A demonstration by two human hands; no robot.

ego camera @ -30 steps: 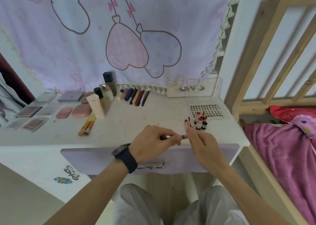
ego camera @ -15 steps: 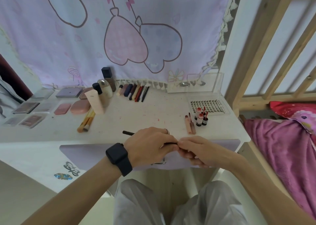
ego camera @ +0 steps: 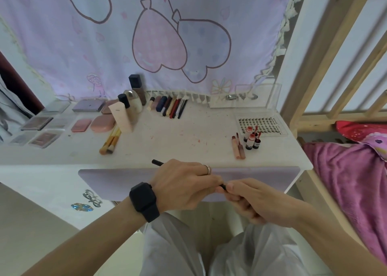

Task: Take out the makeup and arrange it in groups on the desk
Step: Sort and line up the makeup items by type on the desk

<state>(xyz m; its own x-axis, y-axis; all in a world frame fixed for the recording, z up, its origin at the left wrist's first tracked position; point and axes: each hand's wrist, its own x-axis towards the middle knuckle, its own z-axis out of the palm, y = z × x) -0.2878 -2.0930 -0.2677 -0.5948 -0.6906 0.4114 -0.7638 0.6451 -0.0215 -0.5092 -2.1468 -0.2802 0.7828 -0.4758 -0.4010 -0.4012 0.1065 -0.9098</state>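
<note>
L hand (ego camera: 184, 188) curled round a black makeup pencil (ego camera: 156, 162); R hand (ego camera: 249, 200) pinches its other tip w/ thumb and fingers. Both are held just off the desk's (ego camera: 188, 133) front edge, mid-span, over the drawer front (ego camera: 109, 181). On desk: lip tubes (ego camera: 249, 141) nr right edge, palettes (ego camera: 41, 129) at left edge.

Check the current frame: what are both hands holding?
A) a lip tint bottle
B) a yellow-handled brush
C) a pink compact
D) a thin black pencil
D: the left hand grips a thin black pencil at the desk's front edge, and the right hand pinches its other end.
</note>
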